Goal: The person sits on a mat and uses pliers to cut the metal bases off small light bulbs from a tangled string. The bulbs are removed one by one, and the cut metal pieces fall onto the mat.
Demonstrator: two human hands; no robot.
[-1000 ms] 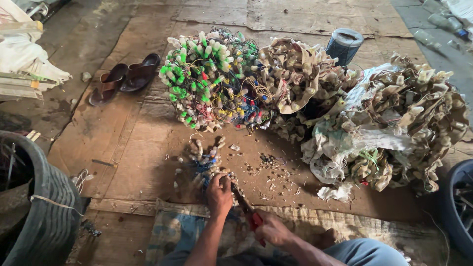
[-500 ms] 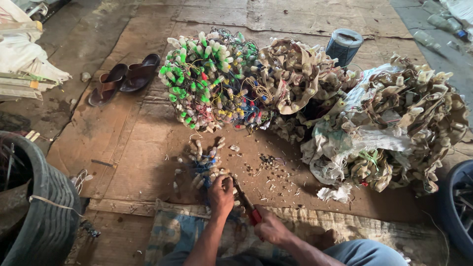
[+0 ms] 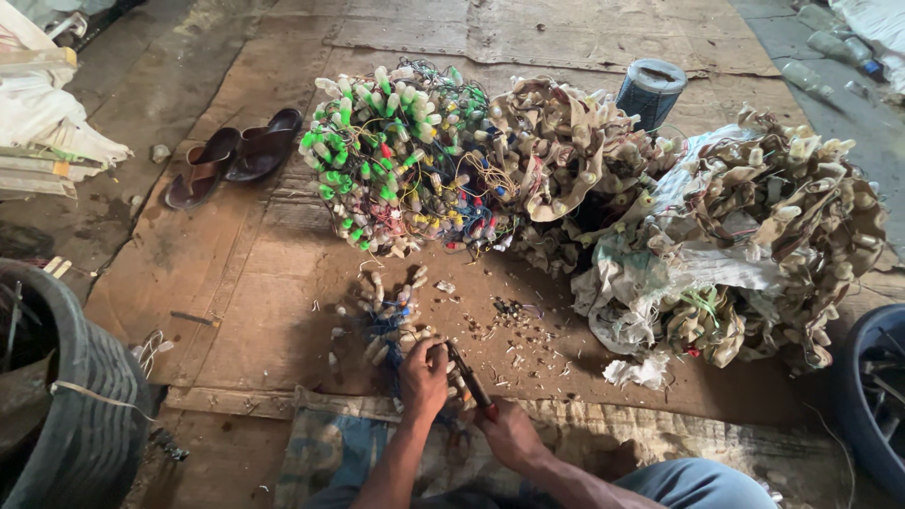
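Note:
My left hand (image 3: pixel 423 374) grips a small bundle of wired bulb holders (image 3: pixel 388 316) lying on the cardboard floor in front of me. My right hand (image 3: pixel 510 434) holds red-handled pliers (image 3: pixel 468 375), whose dark jaws point up toward the piece in my left hand. Just beyond lies a big tangled heap of green and white bulb holders with coloured wires (image 3: pixel 405 160). Small cut bits (image 3: pixel 514 330) are scattered to the right of my hands.
Brownish heaps of the same holders (image 3: pixel 566 151) and a torn white sack full of them (image 3: pixel 754 245) lie right. A blue-grey can (image 3: pixel 650 90) stands behind. Brown sandals (image 3: pixel 234 155) lie far left, a rubber tyre tub (image 3: pixel 66 415) near left, a blue tub (image 3: pixel 877 396) right.
My hands have shifted only slightly; the pliers stay against the piece held in my left hand. The heaps have not moved.

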